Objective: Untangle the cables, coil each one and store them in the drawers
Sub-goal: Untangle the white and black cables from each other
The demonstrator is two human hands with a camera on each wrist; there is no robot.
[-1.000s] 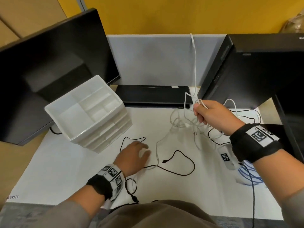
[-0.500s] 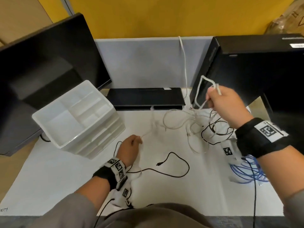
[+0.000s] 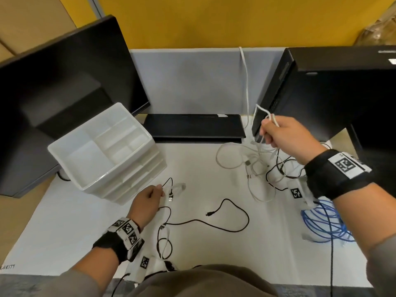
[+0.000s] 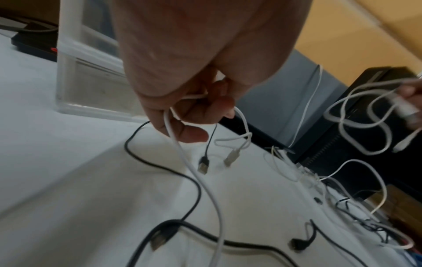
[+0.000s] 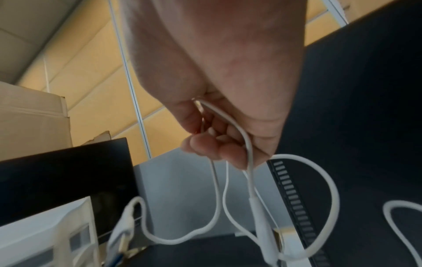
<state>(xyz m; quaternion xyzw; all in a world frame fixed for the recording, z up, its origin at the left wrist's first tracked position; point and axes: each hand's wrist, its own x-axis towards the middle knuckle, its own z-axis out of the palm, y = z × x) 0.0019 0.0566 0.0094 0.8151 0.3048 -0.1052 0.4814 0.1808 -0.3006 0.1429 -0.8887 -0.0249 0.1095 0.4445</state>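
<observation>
Nearest the person, a black cable point(image 3: 214, 224) snakes loose across the white desk point(image 3: 64, 221), one small plug lying free at its far end and a loop of it close to the left wrist. Just beyond, the left hand point(image 3: 147, 202) hovers low beside the drawers point(image 3: 111, 151), its fingers curled round a white cable point(image 4: 194, 162) and a thin black lead point(image 4: 211, 140); their two USB plugs dangle just under the fingertips, over the desk. To the right, a blue cable point(image 3: 325, 224) lies in a loose coil by the right forearm. Farther off, a tangle point(image 3: 261, 168) of white and black cables sprawls on the desk below the right hand point(image 3: 287, 136), which is raised and gripping white loops point(image 5: 251, 189) that rise from that heap. Behind stand a monitor point(image 3: 64, 82) at the left, a flat black device point(image 3: 192, 127) in the middle, a black tower point(image 3: 332, 93) at the right, and a grey partition point(image 3: 192, 82) with a white cord hanging down it.
</observation>
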